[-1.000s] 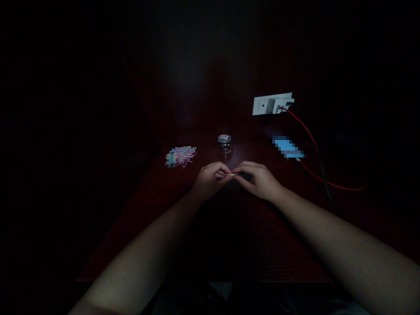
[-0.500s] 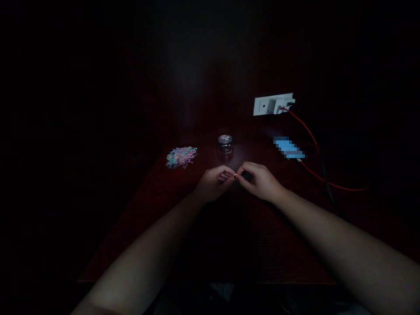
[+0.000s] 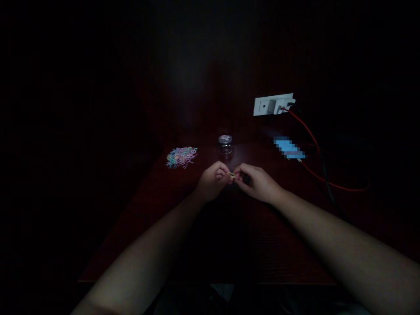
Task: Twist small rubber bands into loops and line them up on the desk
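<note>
Between my fingertips is a small yellow elastic hair band (image 3: 232, 175), seen as a narrow loop. My left hand (image 3: 213, 179) pinches its left side between thumb and forefinger, the other fingers curled behind. On the loop's right side the thumb and forefinger of my right hand (image 3: 257, 181) close in a pinch. Both hands are just above the dark red table, near its middle. Left of them lies a loose heap of pastel elastic bands (image 3: 181, 157), pink, mint, lilac and yellow. Beyond my hands a small clear round jar (image 3: 225, 145) stands upright with its lid on.
A phone-like slab with a blurred bright screen (image 3: 288, 148) lies at the right on the table (image 3: 157, 210). From it a red cable (image 3: 306, 127) loops to a white charger in the wall socket (image 3: 262, 106). A dark cord hangs beside it. The room is very dim.
The yellow hair band now shows as a wider loop, turned more toward me. My left fingers have drawn slightly left, leaving the fingertips a little farther apart. The heap and jar stay put.
</note>
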`<state>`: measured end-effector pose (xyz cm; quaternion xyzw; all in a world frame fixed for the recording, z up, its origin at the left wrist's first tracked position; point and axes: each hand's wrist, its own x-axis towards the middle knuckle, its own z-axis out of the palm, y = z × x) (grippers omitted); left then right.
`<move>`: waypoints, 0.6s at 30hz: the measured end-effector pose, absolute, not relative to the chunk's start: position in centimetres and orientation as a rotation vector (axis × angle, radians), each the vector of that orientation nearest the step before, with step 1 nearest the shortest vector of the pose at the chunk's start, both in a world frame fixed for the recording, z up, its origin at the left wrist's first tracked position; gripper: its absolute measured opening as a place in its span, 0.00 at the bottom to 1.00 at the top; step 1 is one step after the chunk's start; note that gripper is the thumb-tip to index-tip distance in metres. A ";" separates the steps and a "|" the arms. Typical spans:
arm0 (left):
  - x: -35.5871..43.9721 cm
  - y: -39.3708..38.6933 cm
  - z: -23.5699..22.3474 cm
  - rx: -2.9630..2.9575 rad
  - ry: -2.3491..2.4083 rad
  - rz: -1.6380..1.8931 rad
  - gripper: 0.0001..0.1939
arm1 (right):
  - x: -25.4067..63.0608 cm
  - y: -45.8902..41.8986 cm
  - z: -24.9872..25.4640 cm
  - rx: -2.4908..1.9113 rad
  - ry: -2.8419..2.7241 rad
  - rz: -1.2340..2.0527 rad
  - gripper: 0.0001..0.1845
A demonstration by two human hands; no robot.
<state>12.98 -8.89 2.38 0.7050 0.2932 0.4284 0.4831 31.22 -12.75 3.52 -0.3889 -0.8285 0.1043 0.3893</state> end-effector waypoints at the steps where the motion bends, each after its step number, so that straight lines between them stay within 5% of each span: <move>1: 13.1 -8.9 2.5 1.661 0.718 1.048 0.07 | 31.2 -12.7 3.5 -0.977 -2.102 0.275 0.09; 18: 13.4 -9.1 2.8 1.522 0.802 1.021 0.06 | 31.2 -12.9 4.0 -0.895 -2.090 0.158 0.11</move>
